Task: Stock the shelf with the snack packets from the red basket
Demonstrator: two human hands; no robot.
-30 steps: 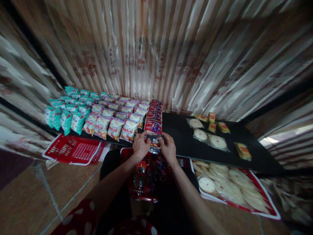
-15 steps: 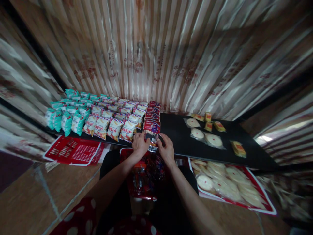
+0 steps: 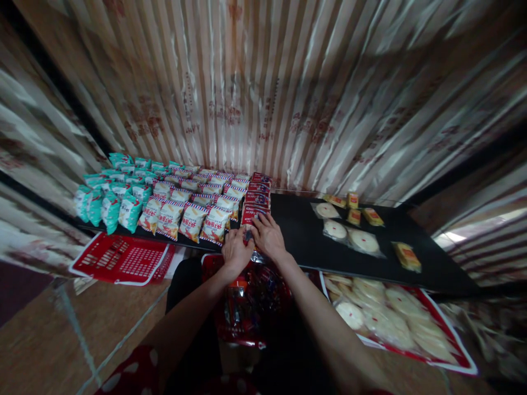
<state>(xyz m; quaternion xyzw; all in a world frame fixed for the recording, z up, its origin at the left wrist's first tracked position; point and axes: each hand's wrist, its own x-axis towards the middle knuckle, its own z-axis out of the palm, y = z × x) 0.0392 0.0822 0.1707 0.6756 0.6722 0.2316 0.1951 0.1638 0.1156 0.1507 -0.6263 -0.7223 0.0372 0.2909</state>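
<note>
My left hand (image 3: 236, 249) and my right hand (image 3: 268, 235) lie side by side on a dark red snack packet (image 3: 252, 237) at the near edge of the black table (image 3: 304, 236). The packet is the nearest one of a column of red packets (image 3: 257, 189) running back toward the curtain. My right hand's fingers are spread flat over the packet. My left hand's fingers curl at the packet's left edge. Most of the packet is hidden beneath both hands.
Rows of striped snack bags (image 3: 193, 211) and teal bags (image 3: 113, 189) fill the table's left. Round cakes (image 3: 349, 233) and yellow packets (image 3: 405, 255) lie on its right. Below are a red basket of packets (image 3: 247, 302), an empty red basket (image 3: 123, 258) and a tray of round cakes (image 3: 391, 318).
My hands held the packet by its two sides above the table edge; now they have pushed it forward and down, with my right hand moved left onto its top.
</note>
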